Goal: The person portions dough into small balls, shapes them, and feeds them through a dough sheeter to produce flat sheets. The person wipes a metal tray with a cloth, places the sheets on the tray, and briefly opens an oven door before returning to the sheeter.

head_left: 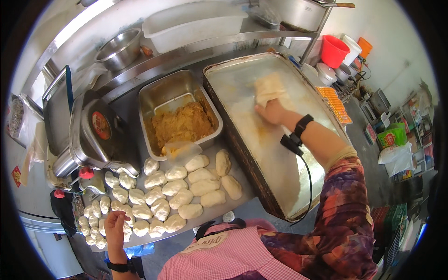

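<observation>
My right hand [270,112] grips a pale, floppy cloth-like sheet [270,85], slightly blurred, on a large, greasy-looking metal tray [245,149] at the right of the counter. My left hand [115,224], low at the left, has its fingers curled just over rows of pale oval dough pieces [160,209]; what they hold, if anything, is too small to make out. A steel pan [212,125] of crumbly yellow-brown filling [177,123] sits between a steel machine [95,130] and the tray. A translucent scraper-like piece [184,151] lies at the pan's front edge.
A steel shelf [196,45] along the back bears a steel bowl [119,49], a white tub [193,25] and a pot [301,16]. Buckets [333,51], an orange rack-like item [333,105] and cluttered goods [396,158] stand at the right. A cord hangs from my right wrist.
</observation>
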### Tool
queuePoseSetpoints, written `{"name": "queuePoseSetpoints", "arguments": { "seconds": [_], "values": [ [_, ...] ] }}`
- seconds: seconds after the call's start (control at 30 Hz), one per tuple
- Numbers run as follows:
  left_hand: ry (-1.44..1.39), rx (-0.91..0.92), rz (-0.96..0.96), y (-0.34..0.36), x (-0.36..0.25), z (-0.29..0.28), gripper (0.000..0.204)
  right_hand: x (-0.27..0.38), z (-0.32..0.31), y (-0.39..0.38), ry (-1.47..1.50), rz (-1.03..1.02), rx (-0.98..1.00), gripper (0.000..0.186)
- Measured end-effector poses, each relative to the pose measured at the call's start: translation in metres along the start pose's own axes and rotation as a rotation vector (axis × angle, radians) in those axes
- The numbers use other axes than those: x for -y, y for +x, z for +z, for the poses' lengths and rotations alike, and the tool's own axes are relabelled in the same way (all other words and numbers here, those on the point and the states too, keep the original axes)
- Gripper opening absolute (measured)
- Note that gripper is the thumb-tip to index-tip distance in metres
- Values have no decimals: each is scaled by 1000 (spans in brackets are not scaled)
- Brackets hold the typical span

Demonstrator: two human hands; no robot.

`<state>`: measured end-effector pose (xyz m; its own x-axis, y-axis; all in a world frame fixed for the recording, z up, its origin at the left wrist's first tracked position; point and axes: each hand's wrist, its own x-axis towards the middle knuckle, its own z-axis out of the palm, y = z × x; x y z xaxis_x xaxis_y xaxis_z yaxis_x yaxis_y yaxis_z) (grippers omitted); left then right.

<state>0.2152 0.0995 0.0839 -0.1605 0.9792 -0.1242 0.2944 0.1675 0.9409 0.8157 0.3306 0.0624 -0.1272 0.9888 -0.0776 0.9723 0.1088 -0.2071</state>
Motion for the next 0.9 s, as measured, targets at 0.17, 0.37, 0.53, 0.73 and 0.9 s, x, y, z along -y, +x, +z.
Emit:
{"name": "queuePoseSetpoints", "arguments": {
  "seconds": [0.17, 0.37, 0.53, 0.73, 0.9],
  "values": [
    [-17, 24, -39, 6, 10, -5, 13, 12, 19, -45, 80, -200, -34, 71],
    [-44, -15, -46, -6, 14, -21, 12, -35, -13, 8, -29, 233, -51, 70],
    [-59, -72, -77, -20, 21, -30, 10, 1, -14, 70, 93, 47, -35, 66],
    [-59, -80, -59, -20, 29, -36, 10, 30, 16, 37, 233, -580, -10, 63],
    [5, -150, -121, -36, 38, -53, 9, -49, -10, 44, -25, -9, -113, 58]
  ]
}}
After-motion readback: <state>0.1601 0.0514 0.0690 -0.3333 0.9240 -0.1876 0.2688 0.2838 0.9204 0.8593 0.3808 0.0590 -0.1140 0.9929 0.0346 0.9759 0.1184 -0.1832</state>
